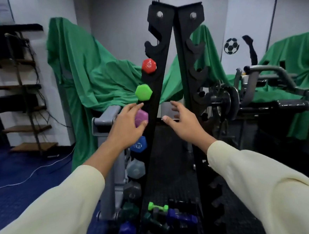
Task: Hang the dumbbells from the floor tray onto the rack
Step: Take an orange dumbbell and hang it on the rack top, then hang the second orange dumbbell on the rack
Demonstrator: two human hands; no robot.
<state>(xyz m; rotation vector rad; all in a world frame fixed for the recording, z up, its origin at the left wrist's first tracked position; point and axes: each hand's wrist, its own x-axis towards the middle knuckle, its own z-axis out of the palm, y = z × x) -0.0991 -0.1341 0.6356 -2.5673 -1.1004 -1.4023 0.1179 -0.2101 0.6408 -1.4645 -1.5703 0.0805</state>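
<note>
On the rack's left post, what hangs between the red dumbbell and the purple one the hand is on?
In the head view, a bright green dumbbell hangs between the red dumbbell and the purple dumbbell that the left hand touches.

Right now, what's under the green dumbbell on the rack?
Under the green dumbbell on the rack: a purple one, partly covered by the left hand, then blue, grey and darker ones. Their handles and far ends are hidden behind the upright.
</note>
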